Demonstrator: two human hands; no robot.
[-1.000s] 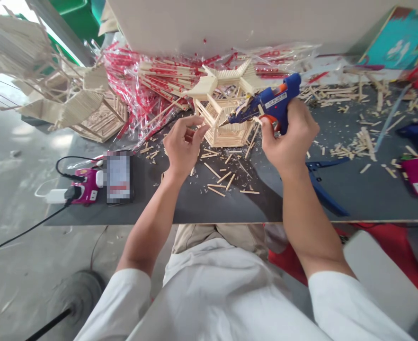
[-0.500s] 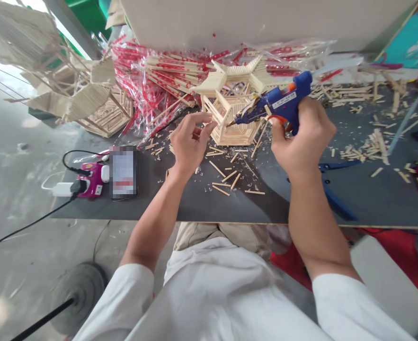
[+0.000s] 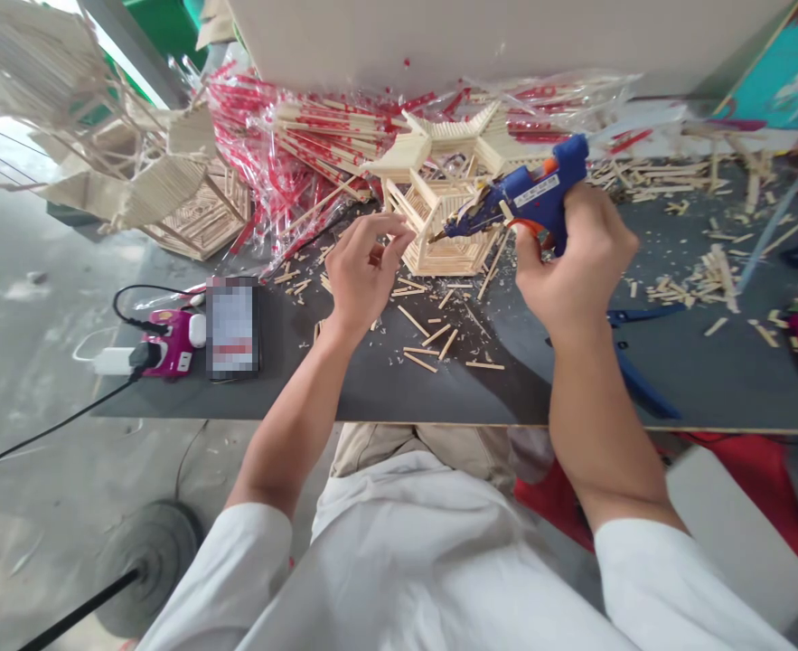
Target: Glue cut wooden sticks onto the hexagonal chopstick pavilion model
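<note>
My right hand [image 3: 578, 258] is wrapped round a blue hot glue gun [image 3: 530, 192] with an orange trigger. Its nozzle points left and down, at the near left side of a small six-sided model [image 3: 449, 262] built from wooden sticks. The model stands on the dark table, with flared roof-like panels on its upper part. At its left edge is my left hand [image 3: 366, 267], thumb and forefinger tips pinched close together. Whatever lies between those fingertips is too small to make out. Short cut sticks [image 3: 432, 339] lie scattered in front of the model.
Plastic bags of red-tipped sticks [image 3: 331, 136] lie behind. A larger stick model [image 3: 161, 194] stands at the left, near a phone [image 3: 233, 330] and a magenta power strip [image 3: 172, 344]. Blue-handled pliers [image 3: 646, 384] rest beside my right forearm. Stick offcuts [image 3: 700, 280] cover the right side.
Almost nothing differs. The whole view has shifted slightly; both hands and the glue gun keep nearly the same place at the model.
</note>
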